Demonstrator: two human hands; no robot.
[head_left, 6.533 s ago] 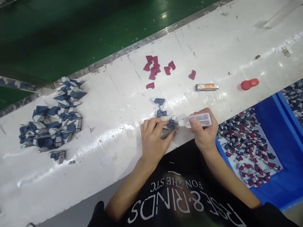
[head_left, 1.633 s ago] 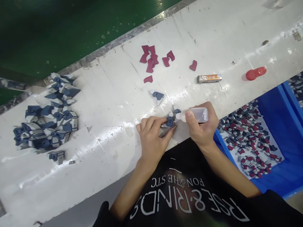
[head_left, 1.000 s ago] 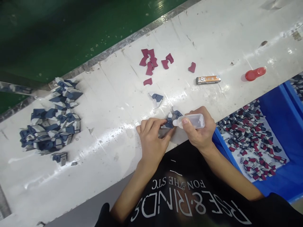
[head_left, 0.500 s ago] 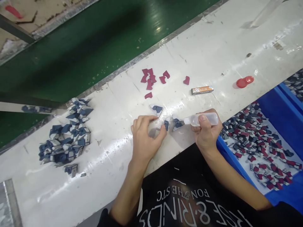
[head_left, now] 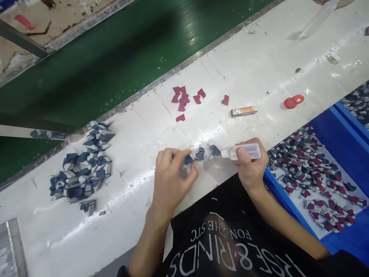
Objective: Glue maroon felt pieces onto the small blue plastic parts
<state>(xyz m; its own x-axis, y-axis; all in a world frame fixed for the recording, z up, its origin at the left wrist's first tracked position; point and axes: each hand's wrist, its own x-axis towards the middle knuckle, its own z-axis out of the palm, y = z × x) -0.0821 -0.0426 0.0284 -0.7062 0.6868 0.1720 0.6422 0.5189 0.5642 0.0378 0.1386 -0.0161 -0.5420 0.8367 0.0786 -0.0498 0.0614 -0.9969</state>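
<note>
Obs: L hand (head_left: 172, 177) has fingertips pinched together on small navy-and-white moulded piece (head_left: 188, 160), held over white-painted bench (head_left: 135, 200). R hand (head_left: 251, 163) clamped round clear plastic squeeze bottle (head_left: 245, 151), nozzle held low, I'd say to aim at second navy-and-white piece (head_left: 215, 150) just beside tip on bench. Third piece (head_left: 200, 153) lies betw. hands.

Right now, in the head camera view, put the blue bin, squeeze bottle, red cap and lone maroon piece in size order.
Blue bin, largest; squeeze bottle; red cap; lone maroon piece, smallest. The bottle sits nearer the camera, so its lead over the cap may be partly nearness.
</note>
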